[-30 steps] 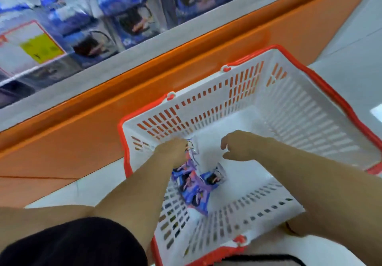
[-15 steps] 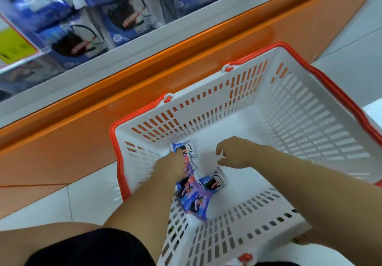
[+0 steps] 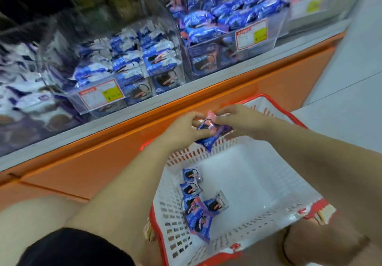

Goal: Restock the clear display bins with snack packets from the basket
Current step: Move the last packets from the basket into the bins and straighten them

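Observation:
My left hand and my right hand hold a small bunch of blue and pink snack packets between them, above the far rim of the white basket with a red rim. Both hands have fingers curled round the packets. Several more blue packets lie on the basket floor at its left side. Clear display bins full of blue and white packets stand on the shelf behind, with a second bin to the right.
An orange shelf front runs between the bins and the basket. Yellow and red price labels hang on the bin fronts. Pale floor lies at the right. My knees are at the bottom of the view.
Both hands have come up out of the basket with packets in them. The view has tilted up, so the display bins now show.

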